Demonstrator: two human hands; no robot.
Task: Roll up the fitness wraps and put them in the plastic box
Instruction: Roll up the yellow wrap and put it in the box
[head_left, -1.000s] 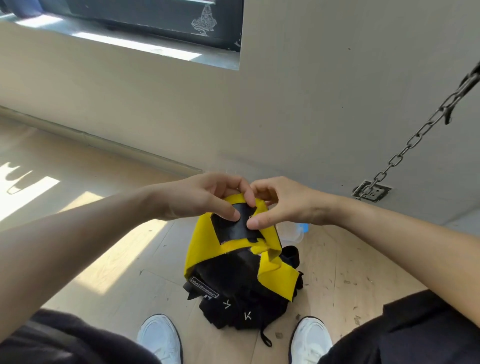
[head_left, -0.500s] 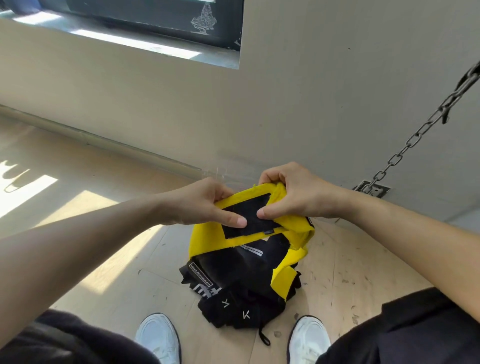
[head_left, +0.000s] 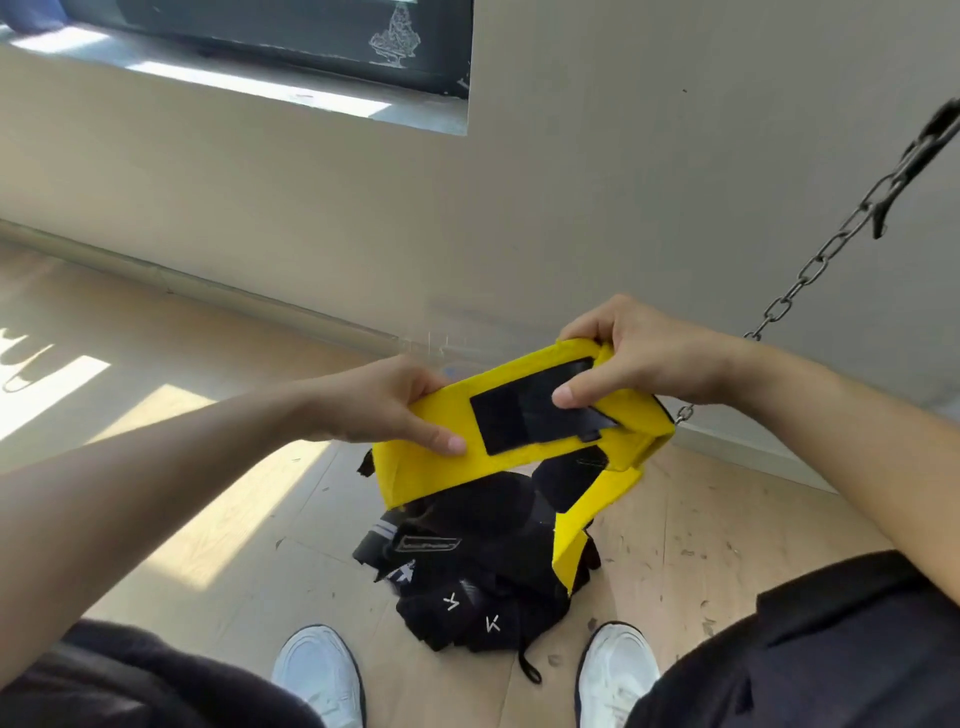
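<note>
Head view: flat yellow fabric wrap (head_left: 524, 457), black rectangular patch (head_left: 524, 410).

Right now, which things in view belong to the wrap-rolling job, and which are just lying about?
Job:
- yellow wrap, gripped by the left hand and right hand
- black wraps heaped on the floor

Lying about:
- chain hanging at the right
- white shoes

The plastic box is not visible.
</note>
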